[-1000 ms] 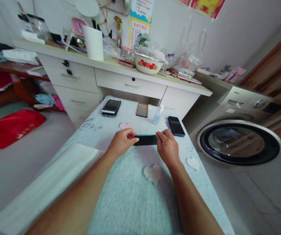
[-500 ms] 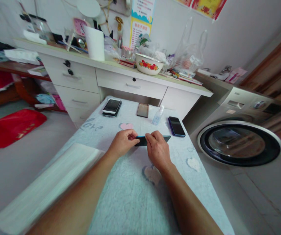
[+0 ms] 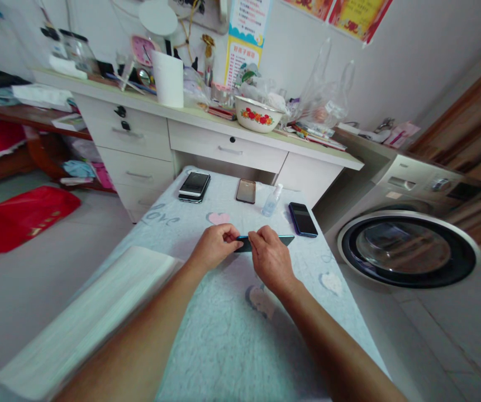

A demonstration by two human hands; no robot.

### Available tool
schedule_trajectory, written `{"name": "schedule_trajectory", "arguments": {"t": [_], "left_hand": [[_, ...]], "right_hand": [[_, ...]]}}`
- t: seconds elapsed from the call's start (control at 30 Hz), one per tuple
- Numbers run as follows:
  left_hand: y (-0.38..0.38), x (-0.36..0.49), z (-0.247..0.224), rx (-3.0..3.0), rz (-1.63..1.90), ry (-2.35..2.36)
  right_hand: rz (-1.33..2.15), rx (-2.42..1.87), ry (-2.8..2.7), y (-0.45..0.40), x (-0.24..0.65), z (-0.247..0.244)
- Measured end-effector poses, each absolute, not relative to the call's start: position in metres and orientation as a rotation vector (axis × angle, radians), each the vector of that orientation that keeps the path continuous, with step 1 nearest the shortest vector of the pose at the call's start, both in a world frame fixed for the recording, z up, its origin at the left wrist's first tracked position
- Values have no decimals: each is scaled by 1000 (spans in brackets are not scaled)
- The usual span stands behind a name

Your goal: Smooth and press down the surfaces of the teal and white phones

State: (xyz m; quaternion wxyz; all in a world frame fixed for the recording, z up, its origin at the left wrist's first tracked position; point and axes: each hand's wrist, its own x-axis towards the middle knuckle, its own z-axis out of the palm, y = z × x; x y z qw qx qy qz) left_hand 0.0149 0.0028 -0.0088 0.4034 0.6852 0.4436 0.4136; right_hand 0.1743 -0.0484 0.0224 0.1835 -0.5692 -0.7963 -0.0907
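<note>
Just past the middle of the table, a dark smartphone (image 3: 287,240) with a blue edge is held up at a tilt. My left hand (image 3: 217,246) pinches its left end between thumb and fingers. Bent and pressed together, the fingers of my right hand (image 3: 272,258) are at the phone's upper edge and cover its middle. What they hold, if anything, is hidden. Beyond the hands stand a clear spray bottle (image 3: 271,201) and a phone case (image 3: 246,191). To the right lies another smartphone (image 3: 303,219); stacked phones (image 3: 194,185) lie at the far left.
A patterned cloth covers the table (image 3: 219,340). A folded pale cloth or sheet (image 3: 85,318) lies along its left side. Behind stands a white desk (image 3: 206,142) with a flowered bowl (image 3: 258,114) and a paper roll (image 3: 168,80). The washing machine (image 3: 405,181) is at the right.
The whole view has shifted slightly downward in the picture. Both hands keep nearly the same place and grip at the phone.
</note>
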Motion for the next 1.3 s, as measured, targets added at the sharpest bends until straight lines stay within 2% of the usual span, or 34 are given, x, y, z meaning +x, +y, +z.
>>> {"name": "schedule_trajectory", "arguments": {"t": [0.33, 0.67, 1.3], "left_hand": [[4, 15, -10, 1673, 1041, 1090], [3, 16, -8, 1705, 1036, 1103], [2, 17, -8, 1730, 1023, 1155]], "right_hand": [[-133, -1592, -2145, -52, 158, 15], [-208, -1531, -2217, -50, 155, 10], [-193, -1697, -2037, -51, 200, 21]]}}
